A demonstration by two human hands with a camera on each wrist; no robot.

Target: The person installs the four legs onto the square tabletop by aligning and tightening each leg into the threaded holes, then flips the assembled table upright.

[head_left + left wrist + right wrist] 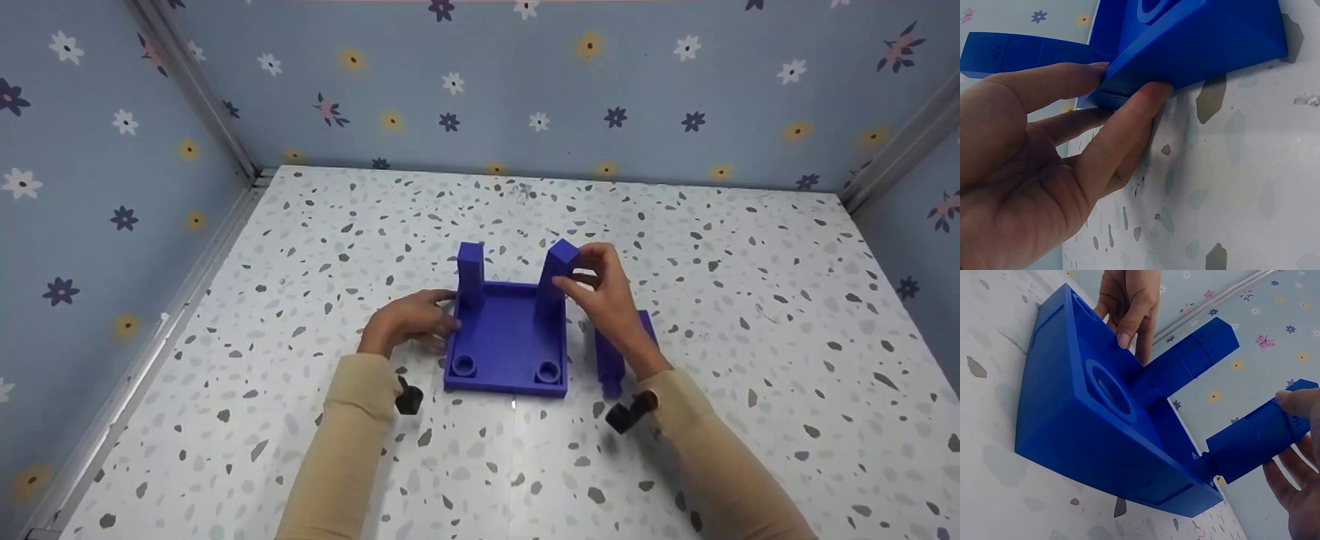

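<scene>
Going with the head view first: pinching a leaning blue post (556, 274) near its top with the right hand (609, 296), over the far-right corner of a blue tray (510, 341), and bracing the tray's left wall with the left hand (411, 316), fingers spread against it and not visibly wrapping round. Worrying most about tipping the post out of its corner, thanks to that lean and such a high grip. Maybe also risking skidding the tray, given bracing on just one side. Could be bumping the loose post (609, 360) too, lying on the tabletop (337, 247) right under the right wrist. As for placement: seeing the tray between both hands, touching the left one, and the held post at the right fingertips, with an upright post (470, 274) at the far-left corner, just beyond the left fingers. Also spotting a near-left socket (463, 365) and a near-right socket (548, 371), both bare. Flipping to the left wrist view: pressing fingertips against the outside of the wall, so possibly slipping under a hard shove. Finally checking the right wrist view: gripping between thumb and fingers, and showing a narrow peg (1202, 467) between post and tray, so apparently not sitting fully down. Might be jamming if pushed crooked. Not making out the peg's depth, hidden behind the rim.
</scene>
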